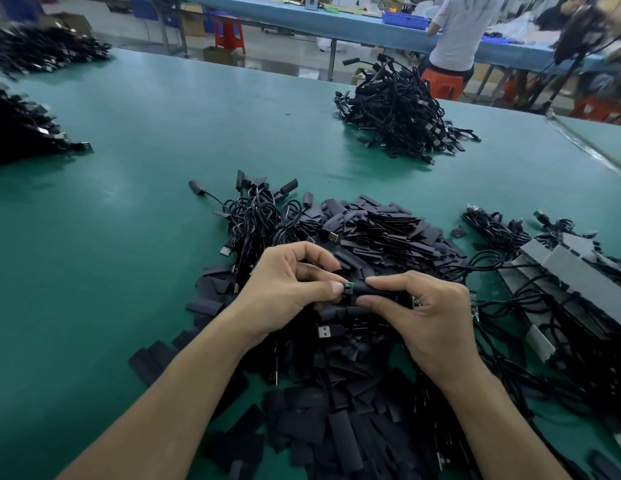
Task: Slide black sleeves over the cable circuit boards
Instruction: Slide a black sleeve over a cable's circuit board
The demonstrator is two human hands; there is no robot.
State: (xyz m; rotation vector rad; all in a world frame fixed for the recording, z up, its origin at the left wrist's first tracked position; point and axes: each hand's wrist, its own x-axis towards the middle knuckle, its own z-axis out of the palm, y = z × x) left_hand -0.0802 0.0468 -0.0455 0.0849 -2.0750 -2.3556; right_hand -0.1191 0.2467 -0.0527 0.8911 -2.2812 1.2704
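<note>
Green surface (pixel 163 133) carried sleeve pile (pixel 382 230). Above it, left grip (pixel 288 289) pinched board (pixel 348 291) at its bare end; right grip (pixel 427 313) pinched sleeve (pixel 376 292), touching board. Risk: sleeve mouth could snag on components, or tight pinch flatten it, stalling slide.

Your green table (pixel 163 133) runs wide to the left and far ahead of you. Beyond its far edge is a pale, glossy floor (pixel 285 60), then a long blue bench (pixel 354 29). A person in a white shirt (pixel 461 32) sits at that bench on an orange stool (pixel 442 83), back turned to you. A blue crate (pixel 406 19) rests on the bench just beside them. Under the bench you have a red stool (pixel 228 32) and a cardboard box (pixel 219 55) (more boxes behind, too blurred to make out). Another red stool (pixel 596 109) stands far right.
</note>
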